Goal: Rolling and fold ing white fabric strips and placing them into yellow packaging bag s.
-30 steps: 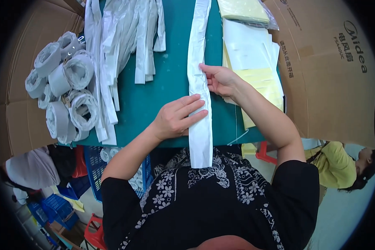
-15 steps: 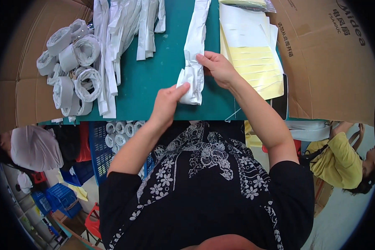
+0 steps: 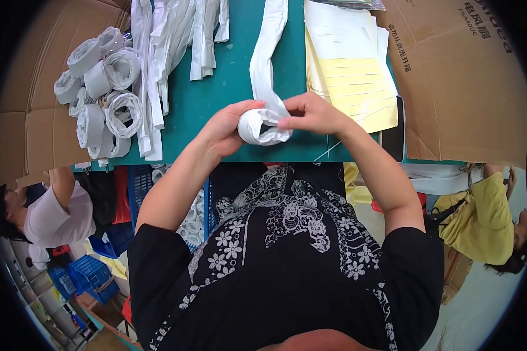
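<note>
A long white strip (image 3: 263,64), soft like thin plastic or paper, runs from the table's far side toward me. Its near end curls into a hollow roll (image 3: 250,130) close to the table's front edge. My left hand (image 3: 223,126) grips the roll's left side, the thumb along its top. On the right, my right hand (image 3: 316,116) pinches the roll's rim, fingers behind the strip and thumb at the opening. Finished-looking white rolls (image 3: 89,128) are heaped at the left. Beside them several flat white strips (image 3: 158,64) lie lengthwise.
Yellow and white sheets (image 3: 360,88) lie right of the strip, with a dark flat object (image 3: 400,131) at their edge. Cardboard flaps (image 3: 451,99) flank the green table (image 3: 216,105). A blue crate (image 3: 139,190) with white rolls stands below. Other people are at both sides.
The strip's near end has gone from a flat fold to a round hollow roll. My right hand has come down toward me, and my left hand has shifted slightly left around the roll.
</note>
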Demonstrator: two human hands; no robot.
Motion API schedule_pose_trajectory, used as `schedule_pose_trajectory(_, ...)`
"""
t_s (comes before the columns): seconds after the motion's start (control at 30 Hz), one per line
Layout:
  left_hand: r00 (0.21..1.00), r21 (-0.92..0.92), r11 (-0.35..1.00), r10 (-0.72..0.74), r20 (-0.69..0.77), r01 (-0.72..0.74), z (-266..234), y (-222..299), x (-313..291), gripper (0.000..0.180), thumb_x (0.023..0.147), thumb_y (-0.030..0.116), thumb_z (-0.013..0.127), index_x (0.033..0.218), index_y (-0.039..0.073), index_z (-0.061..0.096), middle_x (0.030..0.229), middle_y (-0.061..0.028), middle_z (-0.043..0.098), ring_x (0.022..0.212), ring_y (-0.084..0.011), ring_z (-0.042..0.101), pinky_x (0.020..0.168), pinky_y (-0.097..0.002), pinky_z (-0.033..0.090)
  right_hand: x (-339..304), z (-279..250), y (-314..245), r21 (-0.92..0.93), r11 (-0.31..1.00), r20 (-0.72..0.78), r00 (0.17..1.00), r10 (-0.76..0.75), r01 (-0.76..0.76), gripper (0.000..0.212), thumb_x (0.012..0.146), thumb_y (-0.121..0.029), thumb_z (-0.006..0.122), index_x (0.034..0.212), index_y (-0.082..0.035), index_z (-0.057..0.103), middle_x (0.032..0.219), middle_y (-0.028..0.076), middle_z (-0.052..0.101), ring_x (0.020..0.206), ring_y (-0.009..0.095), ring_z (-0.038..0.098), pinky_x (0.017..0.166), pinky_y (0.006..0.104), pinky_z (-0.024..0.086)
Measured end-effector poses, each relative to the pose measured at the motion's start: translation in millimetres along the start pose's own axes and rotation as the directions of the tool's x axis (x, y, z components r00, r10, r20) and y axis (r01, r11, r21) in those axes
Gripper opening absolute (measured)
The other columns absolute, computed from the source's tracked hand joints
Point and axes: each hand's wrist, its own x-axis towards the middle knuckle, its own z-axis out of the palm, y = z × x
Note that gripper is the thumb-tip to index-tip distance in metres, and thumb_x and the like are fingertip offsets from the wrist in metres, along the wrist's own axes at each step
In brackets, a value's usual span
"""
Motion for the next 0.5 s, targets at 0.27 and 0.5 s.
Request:
schedule_pose_trajectory(0.27, 0.993, 0.053, 0.997, 0.048, 0.11, -0.054, -27.7, -4.9, 14.5, 0.045, 0.089, 0.04, 0.053, 0.111, 0.001, 0.055, 0.105, -0.0091, 0.059, 0.083, -0.0139, 0.059, 0.077, -0.0296, 0.046, 2.4, 52.8, 3.5, 0.354, 0.924, -0.499, 0.807, 0.316, -0.143, 0.036, 0.085, -0.033, 0.058, 0.071, -0.001, 0.066, 0.06, 0.003, 0.061, 0.051, 0.011, 0.053, 0.047, 0.0264, 0.042)
schedule_pose_trajectory(0.5, 0.225, 0.624, -0.626, 0.599, 0.769, -0.468, -32.6, -37.7, 7.1, 0.033, 0.064, 0.015, 0.073, 0.094, 0.007, 0.064, 0.11, -0.009, 0.056, 0.105, -0.0273, 0.051, 0.086, -0.0399, 0.043, -2.0, 73.7, -13.1, 0.919, 0.375, -0.179, 0.716, 0.675, -0.124, 0.023, 0.092, -0.021, 0.046, 0.103, -0.005, 0.058, 0.096, 0.006, 0.062, 0.08, 0.016, 0.061, 0.07, 0.0305, 0.052)
